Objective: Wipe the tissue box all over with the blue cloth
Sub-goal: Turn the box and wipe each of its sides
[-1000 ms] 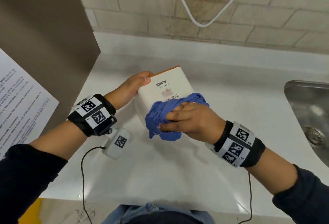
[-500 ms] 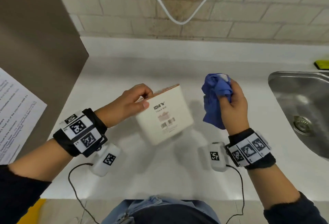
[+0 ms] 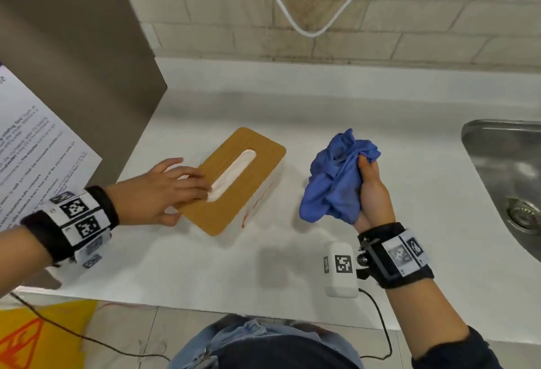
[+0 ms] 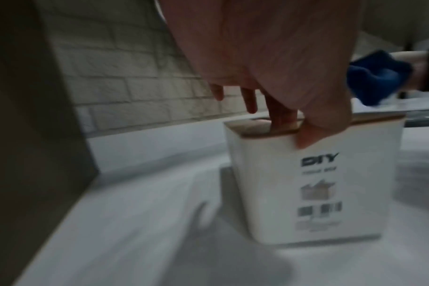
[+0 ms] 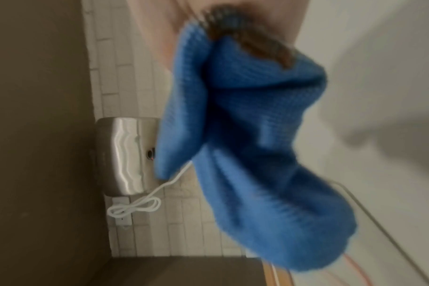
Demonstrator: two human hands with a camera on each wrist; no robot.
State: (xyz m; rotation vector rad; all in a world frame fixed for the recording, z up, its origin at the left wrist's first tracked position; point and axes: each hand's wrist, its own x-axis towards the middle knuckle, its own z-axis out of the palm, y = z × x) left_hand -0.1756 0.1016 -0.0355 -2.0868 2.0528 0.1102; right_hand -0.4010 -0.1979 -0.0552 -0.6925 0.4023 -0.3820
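The tissue box (image 3: 248, 175), white with a brown slotted lid, lies lid up on the white counter (image 3: 205, 266). My left hand (image 3: 187, 193) rests on its near left end, fingers flat on the lid and thumb against the end face. The left wrist view shows that labelled white end of the box (image 4: 314, 183) under the left hand (image 4: 269, 58), with the cloth (image 4: 377, 77) off to the right. My right hand (image 3: 371, 190) grips the bunched blue cloth (image 3: 330, 184) just right of the box, apart from it. The cloth (image 5: 252, 145) fills the right wrist view.
A steel sink (image 3: 503, 169) is set into the counter at the right. A brown panel (image 3: 73, 46) with a printed sheet (image 3: 29, 149) stands at the left. A white cable (image 3: 310, 31) hangs on the brick wall. A steel hand dryer (image 5: 125, 154) is on the wall.
The right hand took the cloth off the box and moved right. The left hand turned the tilted box and set it on the counter, lid up.
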